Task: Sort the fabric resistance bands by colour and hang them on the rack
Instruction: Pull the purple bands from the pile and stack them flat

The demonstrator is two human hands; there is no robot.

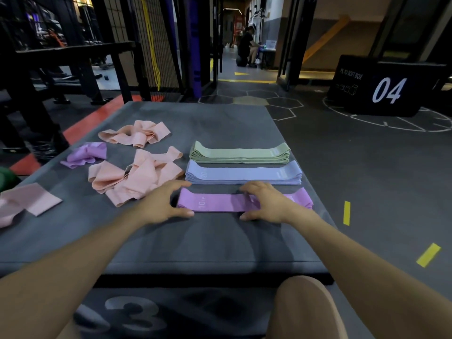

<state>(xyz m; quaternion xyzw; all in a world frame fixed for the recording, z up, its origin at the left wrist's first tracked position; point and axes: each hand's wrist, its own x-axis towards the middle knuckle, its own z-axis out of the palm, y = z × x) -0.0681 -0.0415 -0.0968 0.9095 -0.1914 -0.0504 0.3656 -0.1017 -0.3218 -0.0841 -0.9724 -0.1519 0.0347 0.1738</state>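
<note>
At the far left edge of the tabletop (220,243) lies a pale pink band (31,199), then a crumpled purple band (84,155) and two loose heaps of peach bands (134,134), all unsorted. The left hand (162,204) brackets the left end of the flat purple stack (215,204), thumb at the near edge and fingers (181,184) at the far edge, loosely curved round it. The right hand (265,204) holds the stack further right the same way, its fingers over the top. Behind lie a blue stack (244,173) and a green stack (241,152), both squared. The step in hand looks like tidying the purple pile; sorting is partly done. Next would be fetching the crumpled purple band, flattening it onto this stack. No rack is clearly identifiable, so hanging remains ahead.
</note>
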